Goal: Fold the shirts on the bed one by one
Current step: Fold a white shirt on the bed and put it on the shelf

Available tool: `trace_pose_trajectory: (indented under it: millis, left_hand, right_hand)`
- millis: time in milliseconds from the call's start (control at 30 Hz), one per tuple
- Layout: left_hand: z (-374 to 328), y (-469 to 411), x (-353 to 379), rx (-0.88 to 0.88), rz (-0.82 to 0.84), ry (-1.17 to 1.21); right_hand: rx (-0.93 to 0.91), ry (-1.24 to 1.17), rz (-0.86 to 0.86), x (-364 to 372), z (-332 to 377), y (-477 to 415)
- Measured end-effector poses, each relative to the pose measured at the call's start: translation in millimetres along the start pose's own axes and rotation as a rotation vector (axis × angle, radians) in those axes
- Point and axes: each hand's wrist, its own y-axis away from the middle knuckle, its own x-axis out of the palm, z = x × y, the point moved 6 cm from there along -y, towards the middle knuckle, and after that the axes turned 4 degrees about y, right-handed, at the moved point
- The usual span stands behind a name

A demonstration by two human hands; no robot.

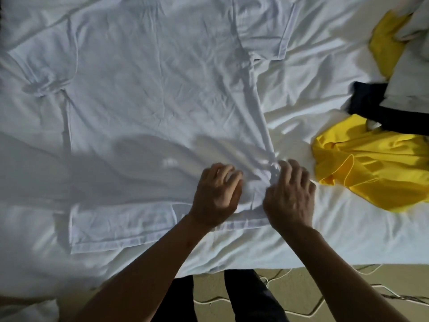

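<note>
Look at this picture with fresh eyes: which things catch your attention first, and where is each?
The bright yellow shirt stands out, crumpled at the right of the white bed, with a dark garment just behind it. A large white shirt lies spread across the middle, and at its near right edge the right hand pinches bunched cloth while the left hand sits beside it with curled fingers.

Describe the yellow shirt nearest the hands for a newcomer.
On the white bed, look at the clothes pile on the right side. The yellow shirt is the crumpled heap nearest the edge, just right of the right hand. A dark garment lies across its far side; the other yellow cloth sits farther back.
</note>
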Motion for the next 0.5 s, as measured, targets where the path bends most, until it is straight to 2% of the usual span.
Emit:
trace_pose_trajectory:
  millis: [100, 133, 233, 333, 433, 500]
  left_hand:
    - [25.7, 3.6, 27.3, -0.073, 0.101, -0.139]
    - [31.9, 6.7, 32.3, -0.074, 0.137, -0.171]
    - [49.2, 18.6, 36.2, -0.097, 0.18, -0.199]
    - [58.5, 21.0, 27.9, -0.178, 0.076, -0.224]
    - [58.9, -1.6, 23.4, -0.167, 0.007, -0.224]
    - [58.9, -23.6, 26.9, -0.148, 0.038, -0.223]
  right_hand:
    - [-0.302, 0.011, 0.067, 26.5, 18.9, -1.1]
    - [-0.353, 0.026, 0.106, 38.1, 16.9, -0.5]
    - [-0.304, 0.082, 0.185, 61.8, -3.9, 2.2]
    - [-0.252, 0.047, 0.079, 52.4, -6.7, -2.6]
    - [-0.353, 0.038, -0.008, 39.1, 16.8, -22.4]
    - [-0.431, 0.068, -0.008, 37.6, 37.6, -42.9]
